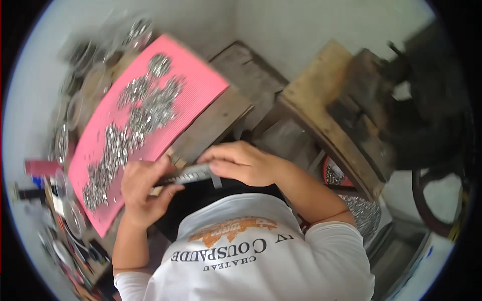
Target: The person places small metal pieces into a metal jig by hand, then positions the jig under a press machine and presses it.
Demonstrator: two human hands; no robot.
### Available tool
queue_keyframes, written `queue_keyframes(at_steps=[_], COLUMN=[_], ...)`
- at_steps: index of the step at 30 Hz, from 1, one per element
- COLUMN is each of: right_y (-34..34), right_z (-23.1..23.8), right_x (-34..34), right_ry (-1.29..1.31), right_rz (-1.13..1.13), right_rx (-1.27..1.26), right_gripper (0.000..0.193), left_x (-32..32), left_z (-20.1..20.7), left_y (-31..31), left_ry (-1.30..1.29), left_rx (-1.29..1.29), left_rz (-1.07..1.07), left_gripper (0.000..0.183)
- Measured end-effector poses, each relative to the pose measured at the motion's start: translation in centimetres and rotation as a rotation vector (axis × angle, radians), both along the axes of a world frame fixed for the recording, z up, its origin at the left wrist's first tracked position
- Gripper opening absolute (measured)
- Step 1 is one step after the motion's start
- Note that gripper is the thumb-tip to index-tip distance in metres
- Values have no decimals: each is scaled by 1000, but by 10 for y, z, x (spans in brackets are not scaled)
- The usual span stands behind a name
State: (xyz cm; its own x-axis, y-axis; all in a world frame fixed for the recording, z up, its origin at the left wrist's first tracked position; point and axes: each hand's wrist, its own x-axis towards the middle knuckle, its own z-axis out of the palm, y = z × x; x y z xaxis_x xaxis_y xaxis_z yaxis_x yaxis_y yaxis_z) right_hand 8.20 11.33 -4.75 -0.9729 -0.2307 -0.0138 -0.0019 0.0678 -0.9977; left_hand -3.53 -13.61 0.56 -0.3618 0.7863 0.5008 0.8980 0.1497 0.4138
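In front of my body I hold a narrow grey metal bar [190, 175] with a row of small pieces or notches along it; its exact kind is not plain. My left hand [143, 189] is closed round the bar's left end, thumb below and fingers above. At the other end, my right hand [242, 161] pinches the bar between thumb and fingers. A small light strip [216, 180] hangs down just below the right fingertips. Beyond my left hand, many small shiny metal pieces [150, 113] lie in heaps on a pink ribbed mat [201, 85].
The mat lies on a wooden bench [213, 118]. Clear round tubs [95, 83] stand along its far left side, and tools [68, 258] lie at lower left. To the right are a wooden-topped table [316, 83], a dark machine [416, 110] and a container of metal pieces [362, 216].
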Motion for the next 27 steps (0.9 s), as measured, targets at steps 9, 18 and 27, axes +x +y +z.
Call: queue_keyframes(at_steps=[9, 18, 27], right_y=[5, 30, 64], right_z=[8, 18, 11], right_x=[165, 173, 150], right_ry=[-254, 74, 125], right_rz=[-351, -1224, -1310], right_rx=[-504, -485, -546], right_gripper=[76, 12, 20], left_x=[42, 95, 109], left_z=[57, 7, -7], left_y=[146, 230, 274], left_ry=[11, -353, -548], left_rx=[-188, -26, -95], left_rz=[-745, -663, -620], left_gripper=[50, 63, 51])
